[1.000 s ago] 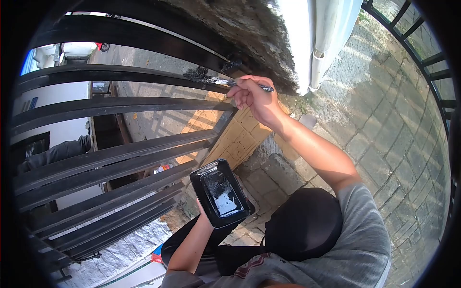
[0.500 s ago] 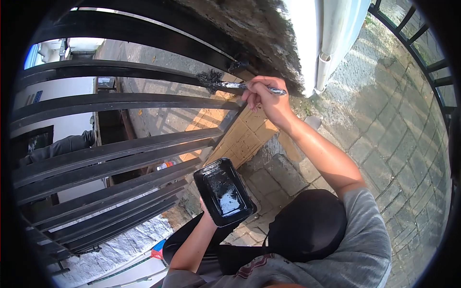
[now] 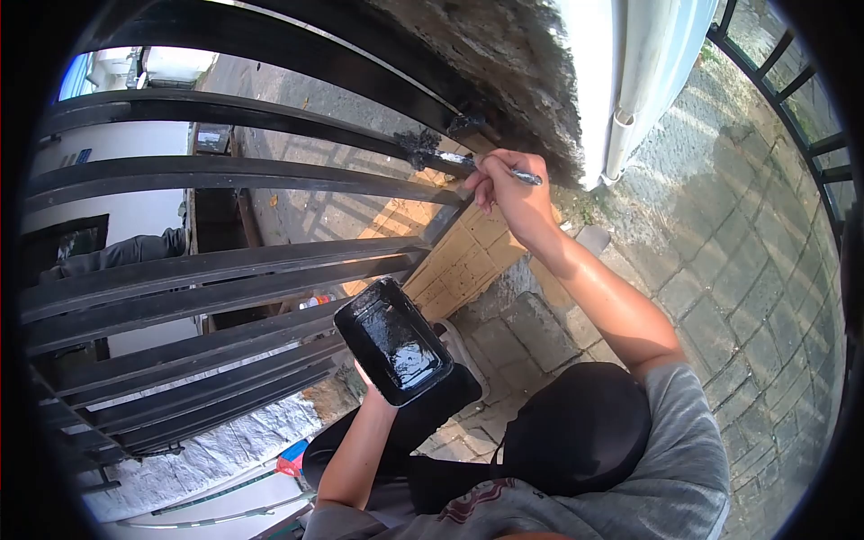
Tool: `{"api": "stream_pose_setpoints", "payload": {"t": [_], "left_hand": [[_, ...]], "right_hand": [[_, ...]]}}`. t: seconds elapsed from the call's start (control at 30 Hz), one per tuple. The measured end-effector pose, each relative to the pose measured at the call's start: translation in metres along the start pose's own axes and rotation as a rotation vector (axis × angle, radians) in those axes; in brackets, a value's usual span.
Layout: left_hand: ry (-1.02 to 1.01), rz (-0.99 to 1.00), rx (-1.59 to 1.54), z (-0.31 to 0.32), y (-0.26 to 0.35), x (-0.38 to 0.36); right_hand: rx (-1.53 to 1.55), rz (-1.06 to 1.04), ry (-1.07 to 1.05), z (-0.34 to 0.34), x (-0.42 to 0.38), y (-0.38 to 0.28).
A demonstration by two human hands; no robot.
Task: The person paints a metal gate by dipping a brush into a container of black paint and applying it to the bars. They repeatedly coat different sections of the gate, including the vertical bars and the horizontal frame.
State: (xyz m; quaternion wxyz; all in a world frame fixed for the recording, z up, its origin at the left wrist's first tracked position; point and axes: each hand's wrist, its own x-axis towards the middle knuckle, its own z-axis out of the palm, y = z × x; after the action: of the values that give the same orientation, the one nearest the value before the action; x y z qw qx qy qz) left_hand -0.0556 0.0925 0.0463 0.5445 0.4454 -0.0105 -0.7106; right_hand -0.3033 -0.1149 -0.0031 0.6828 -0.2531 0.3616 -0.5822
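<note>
Between the fingers of my right hand [image 3: 515, 184] is the handle of a paintbrush [image 3: 454, 159]. Its dark, paint-soaked bristles touch a black fence bar [image 3: 342, 133] near the bar's end at the wall. My left hand [image 3: 371, 385] supports a black rectangular paint tray [image 3: 346, 317] from beneath and its near side; most of its fingers are hidden by the tray. Glossy black paint [image 3: 409, 360] lies in the tray, which is held below the brush, beside the lower fence bars.
Rough wall stone [image 3: 504, 63] and a white pipe [image 3: 619, 144] stand beyond my right hand. Yellow-painted blocks [image 3: 468, 252] lie under the bars' ends. Grey paving [image 3: 720, 297] spreads to the right, with another black metal fence [image 3: 796, 90] at its far edge.
My left hand has moved the tray a little left and up in view. The brush stays against the same bar, and the whole view has shifted slightly.
</note>
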Motion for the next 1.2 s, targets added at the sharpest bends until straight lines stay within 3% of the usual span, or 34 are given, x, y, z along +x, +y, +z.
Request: {"api": "stream_pose_setpoints", "payload": {"t": [0.13,0.33,0.43,0.53,0.67,0.77,0.9,1.03,1.13,1.2], "left_hand": [[0.041,0.015,0.032,0.003,0.003,0.001],[0.005,0.019,0.025,-0.001,0.000,0.004],[-0.105,-0.018,-0.011,-0.025,0.009,0.008],[-0.085,-0.009,-0.014,-0.029,0.009,0.009],[-0.045,-0.028,-0.079,-0.032,0.006,0.011],[-0.043,-0.023,-0.062,-0.031,0.007,0.008],[-0.056,0.020,0.010,-0.014,0.009,0.006],[-0.067,0.003,-0.060,-0.026,0.012,0.010],[-0.069,-0.036,-0.076,-0.026,0.007,0.006],[-0.038,-0.022,-0.049,-0.026,0.008,0.006]], "right_hand": [[-0.407,-0.008,0.114,-0.002,0.006,0.007],[0.385,-0.084,-0.189,0.043,0.004,-0.035],[0.301,0.059,-0.147,0.028,0.003,-0.019],[-0.048,0.048,0.075,0.025,0.007,-0.012],[0.090,-0.145,-0.144,0.051,0.004,-0.043],[0.364,-0.102,-0.359,0.065,0.002,-0.075],[0.141,-0.055,-0.187,0.051,0.001,-0.061],[-0.040,-0.171,0.005,0.058,0.001,-0.059],[0.282,-0.081,-0.287,0.064,0.000,-0.081],[0.188,-0.044,-0.214,0.057,0.006,-0.077]]}}
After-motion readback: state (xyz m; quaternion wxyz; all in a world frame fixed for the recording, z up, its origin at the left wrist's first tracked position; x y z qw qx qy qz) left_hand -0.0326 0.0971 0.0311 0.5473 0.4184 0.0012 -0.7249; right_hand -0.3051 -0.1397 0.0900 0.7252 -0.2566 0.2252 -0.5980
